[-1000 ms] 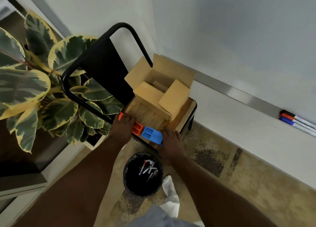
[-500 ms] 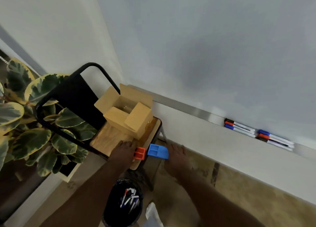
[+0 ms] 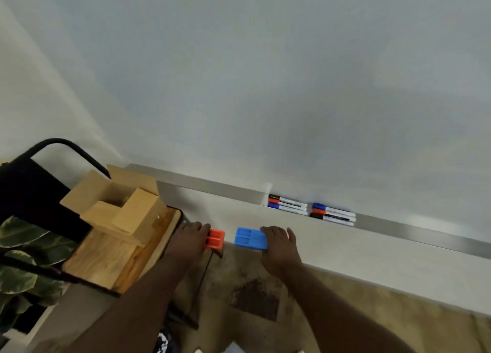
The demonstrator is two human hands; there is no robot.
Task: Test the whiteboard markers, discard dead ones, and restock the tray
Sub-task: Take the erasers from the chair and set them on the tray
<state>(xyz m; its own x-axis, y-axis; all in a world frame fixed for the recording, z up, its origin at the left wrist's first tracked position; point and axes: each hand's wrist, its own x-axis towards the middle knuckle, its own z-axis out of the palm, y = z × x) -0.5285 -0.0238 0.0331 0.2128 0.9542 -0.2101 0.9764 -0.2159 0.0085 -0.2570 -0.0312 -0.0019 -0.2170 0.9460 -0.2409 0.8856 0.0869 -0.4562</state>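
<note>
My left hand [image 3: 189,237] holds a small orange block [image 3: 214,239] in the air in front of the wall. A little to its right, my right hand [image 3: 279,242] holds a blue block [image 3: 249,238] with two recessed slots. Both hover below the whiteboard's metal tray [image 3: 220,188]. Several markers [image 3: 310,210] with black, red and blue caps lie in the tray in two groups, up and right of my right hand. The whiteboard [image 3: 265,87] fills the upper view.
A black-framed cart [image 3: 53,145] with a wooden top [image 3: 106,259] stands at the left and carries an open cardboard box [image 3: 114,203]. Plant leaves [image 3: 21,246] show at the far left. Patterned floor lies below.
The view has swung up and right, from the cart and black bin toward the whiteboard. Both hands lifted the blocks off the cart's edge and moved them apart; the bin has left the view.
</note>
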